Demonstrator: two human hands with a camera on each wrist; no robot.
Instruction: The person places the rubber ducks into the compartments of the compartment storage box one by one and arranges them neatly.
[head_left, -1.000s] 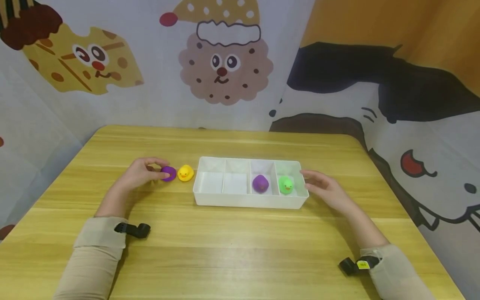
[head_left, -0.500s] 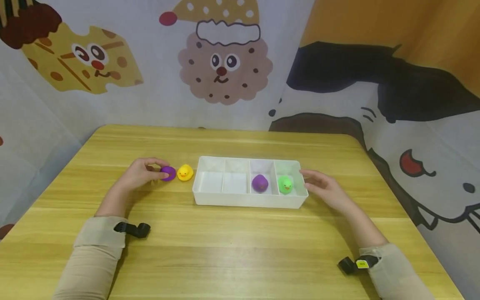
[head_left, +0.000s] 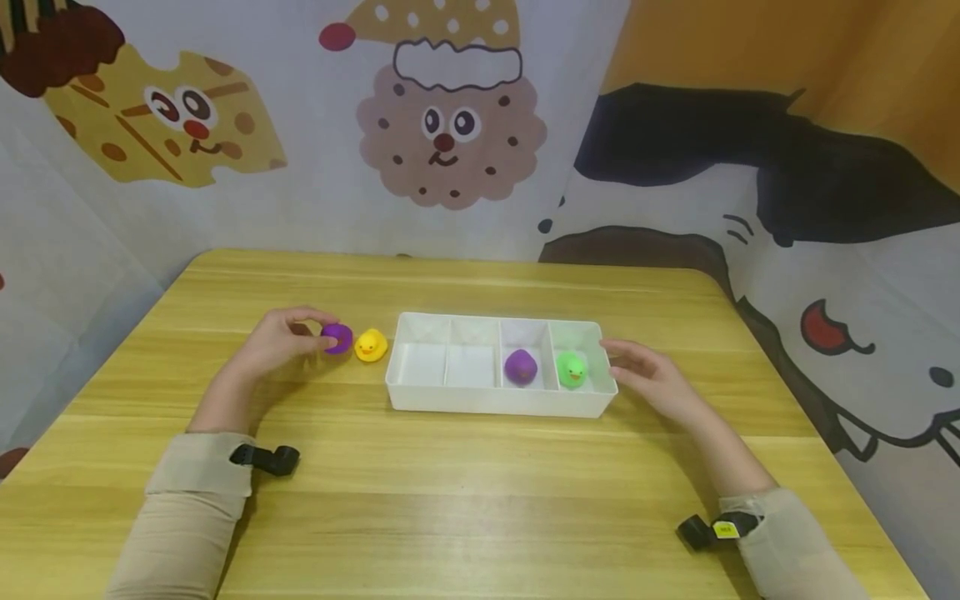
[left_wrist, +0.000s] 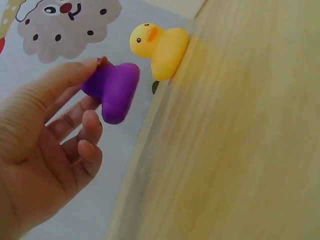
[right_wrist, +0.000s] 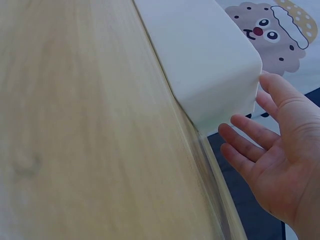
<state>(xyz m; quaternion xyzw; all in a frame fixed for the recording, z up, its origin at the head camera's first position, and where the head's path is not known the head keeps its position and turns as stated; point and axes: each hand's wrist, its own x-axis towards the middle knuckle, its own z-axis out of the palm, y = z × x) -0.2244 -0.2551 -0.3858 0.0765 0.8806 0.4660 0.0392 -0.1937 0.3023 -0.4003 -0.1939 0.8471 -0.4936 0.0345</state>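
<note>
My left hand (head_left: 281, 340) pinches a purple rubber duck (left_wrist: 117, 90) by its head between thumb and fingers. In the left wrist view the duck is tilted and looks raised off the table. Just right of it, a yellow rubber duck (head_left: 371, 345) stands upright on the table. A white four-compartment box (head_left: 495, 402) lies to the right of both. Inside it, another purple duck (head_left: 521, 367) sits in the third compartment from the left and a green duck (head_left: 572, 370) in the rightmost one. My right hand (right_wrist: 280, 150) rests its thumb against the box's right end, the other fingers loosely extended.
The wooden table (head_left: 465, 500) has its far edge against a cloth (head_left: 315, 217) printed with cartoon figures. Black wrist cameras are strapped at the left cuff (head_left: 266, 460) and the right cuff (head_left: 716, 531).
The left hand has moved slightly away from me and up with the purple duck, which has turned a little in the fingers. The right hand and box stay in place.
</note>
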